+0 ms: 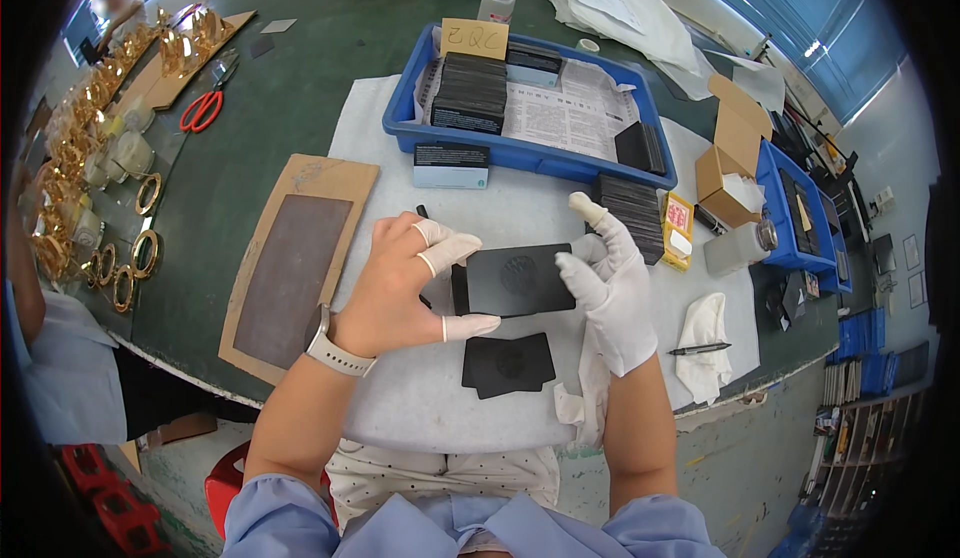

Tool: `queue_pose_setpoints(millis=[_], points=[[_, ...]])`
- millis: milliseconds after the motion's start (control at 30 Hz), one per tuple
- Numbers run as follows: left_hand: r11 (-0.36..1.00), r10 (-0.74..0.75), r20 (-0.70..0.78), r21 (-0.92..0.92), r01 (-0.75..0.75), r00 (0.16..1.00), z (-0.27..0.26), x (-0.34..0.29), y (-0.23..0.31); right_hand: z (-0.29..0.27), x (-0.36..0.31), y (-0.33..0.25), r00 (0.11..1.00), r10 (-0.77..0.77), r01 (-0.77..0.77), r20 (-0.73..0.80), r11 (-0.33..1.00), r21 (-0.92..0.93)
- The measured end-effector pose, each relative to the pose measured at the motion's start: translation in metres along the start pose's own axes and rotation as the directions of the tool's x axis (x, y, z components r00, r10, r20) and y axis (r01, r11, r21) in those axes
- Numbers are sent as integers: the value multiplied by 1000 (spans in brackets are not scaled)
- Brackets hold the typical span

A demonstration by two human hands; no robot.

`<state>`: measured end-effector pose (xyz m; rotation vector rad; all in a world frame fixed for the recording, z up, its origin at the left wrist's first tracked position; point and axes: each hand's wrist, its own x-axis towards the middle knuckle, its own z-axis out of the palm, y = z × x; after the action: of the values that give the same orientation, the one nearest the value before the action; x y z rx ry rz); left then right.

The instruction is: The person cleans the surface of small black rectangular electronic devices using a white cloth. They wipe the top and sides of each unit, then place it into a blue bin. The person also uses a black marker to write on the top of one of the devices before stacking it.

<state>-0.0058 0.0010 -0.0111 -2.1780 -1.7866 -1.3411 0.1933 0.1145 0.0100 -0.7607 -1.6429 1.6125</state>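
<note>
A black card point(520, 276) with a round mark in its middle is held in front of me, with another dark edge showing at its left end. My left hand point(405, 278), bare but for white finger cots, spans the card's left end, thumb at the lower edge and fingers at the upper. White-gloved, my right hand point(612, 288) grips the right end with its thumb; its index finger, capped with a cot, is raised off the card. Nearer to me, several loose black cards point(508, 366) overlap on the white sheet point(430, 413).
A blue tray point(560, 166) holds stacked black cards point(470, 93). More cards point(630, 216), a yellow box point(677, 228) and a clear bottle point(740, 248) stand right. A pen point(700, 348) lies on a white cloth. Left are a brown board point(295, 268), red-handled pliers point(203, 110) and gold-coloured parts.
</note>
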Motion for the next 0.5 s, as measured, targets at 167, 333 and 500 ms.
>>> queue_pose_setpoints(millis=[167, 333, 500], points=[[995, -98, -46, 30, 100, 994, 5, -3, 1, -1, 1, 2, 999, 44, -45, -11, 999, -11], [975, -123, 19, 189, 117, 992, 11, -10, -5, 6, 1, 4, 991, 70, -69, -115, 998, 14], [972, -203, -23, 112, 205, 979, 19, -9, 22, 23, -11, -5, 985, 165, -167, 50, 985, 38]])
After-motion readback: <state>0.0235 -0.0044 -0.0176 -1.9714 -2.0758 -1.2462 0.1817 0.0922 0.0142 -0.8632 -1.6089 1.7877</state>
